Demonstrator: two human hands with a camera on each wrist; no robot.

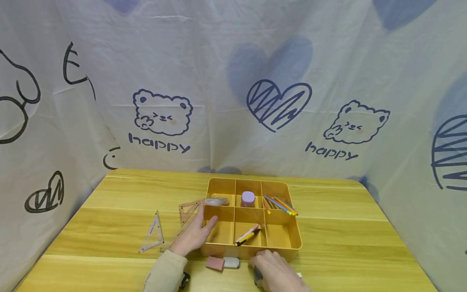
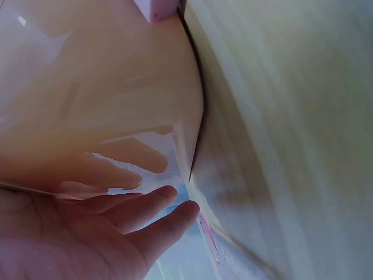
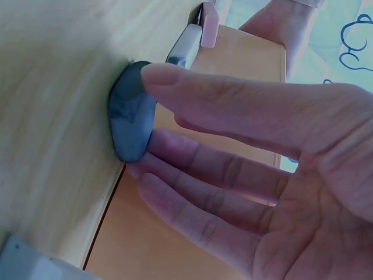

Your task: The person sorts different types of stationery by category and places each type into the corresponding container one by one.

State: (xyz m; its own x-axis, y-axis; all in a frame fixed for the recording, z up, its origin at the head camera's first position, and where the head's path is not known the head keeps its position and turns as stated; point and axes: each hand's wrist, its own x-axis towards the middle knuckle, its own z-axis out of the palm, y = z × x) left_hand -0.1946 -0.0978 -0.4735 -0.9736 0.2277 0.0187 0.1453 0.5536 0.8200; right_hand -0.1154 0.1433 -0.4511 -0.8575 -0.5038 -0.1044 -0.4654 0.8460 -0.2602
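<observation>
Dark oblong piece (image 3: 131, 116): on the table (image 1: 328, 243), before the tray's front wall; probably light, stiff and rather slippery, best held near its two ends
Right hand (image 1: 276, 271): pinches that piece, thumb toward one end, fingers toward the other
Left hand (image 1: 194, 235): fingers spread along the tray's outer left side, thumb over the rim
Yellow tray (image 1: 219, 251): its front wall stands close behind the right fingers, limiting room
Erasers: pink (image 1: 215, 263) and whitish (image 1: 231, 263), side by side to the left
</observation>
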